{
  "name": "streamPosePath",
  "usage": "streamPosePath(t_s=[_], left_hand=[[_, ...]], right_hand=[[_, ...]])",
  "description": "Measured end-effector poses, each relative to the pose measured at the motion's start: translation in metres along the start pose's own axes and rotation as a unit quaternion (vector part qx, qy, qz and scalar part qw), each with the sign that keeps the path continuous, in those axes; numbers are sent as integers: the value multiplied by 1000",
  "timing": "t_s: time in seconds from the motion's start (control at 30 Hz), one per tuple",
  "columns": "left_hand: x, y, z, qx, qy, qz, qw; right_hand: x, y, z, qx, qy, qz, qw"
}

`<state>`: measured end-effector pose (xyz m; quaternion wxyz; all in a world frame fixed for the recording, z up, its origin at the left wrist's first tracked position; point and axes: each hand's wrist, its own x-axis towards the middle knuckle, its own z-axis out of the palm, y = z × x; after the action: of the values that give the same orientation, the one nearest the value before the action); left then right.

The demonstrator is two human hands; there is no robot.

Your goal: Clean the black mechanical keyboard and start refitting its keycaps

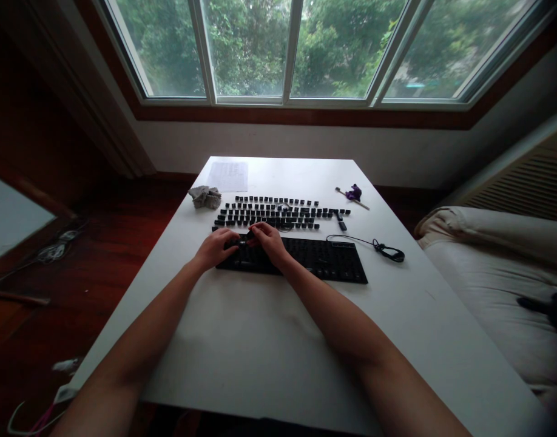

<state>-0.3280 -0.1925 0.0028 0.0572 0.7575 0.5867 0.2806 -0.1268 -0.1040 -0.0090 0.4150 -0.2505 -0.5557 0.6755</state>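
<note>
Hands (pixel 213 247) apparently touch the keyboard (pixel 326 258) on a white table (pixel 242 334) near windows (pixel 246 48).

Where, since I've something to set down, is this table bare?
The table is bare between the forearms, nearer than the keyboard, and right of it, nearer than the coiled cable. It is crowded beyond the keyboard, with rows of loose keys, and around the left hand and right hand.
</note>
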Motion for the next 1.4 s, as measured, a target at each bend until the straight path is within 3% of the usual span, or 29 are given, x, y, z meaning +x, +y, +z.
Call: streamPosePath(t_s=[0.37, 0.67, 0.83, 1.0, 1.17, 1.4], left_hand=[[5, 9, 15, 54, 14, -3, 998], [6, 10, 12, 41, 7, -9, 999], [6, 0, 3, 34, 42, -36, 998], [12, -24, -13, 96, 90, -81, 988], [21, -39, -20, 160, 73, -79, 981], [23, -48, -7, 192, 34, -69, 978]], right_hand=[[2, -5, -10, 22, 180, -46, 982], [2, -3, -9, -3, 179, -32, 983], [1, -3, -10, -7, 176, -27, 984], [-1, -3, -11, 2, 170, -35, 985], [-2, -5, -10, -7, 170, -33, 985], [-3, -5, -11, -9, 161, -35, 986]])
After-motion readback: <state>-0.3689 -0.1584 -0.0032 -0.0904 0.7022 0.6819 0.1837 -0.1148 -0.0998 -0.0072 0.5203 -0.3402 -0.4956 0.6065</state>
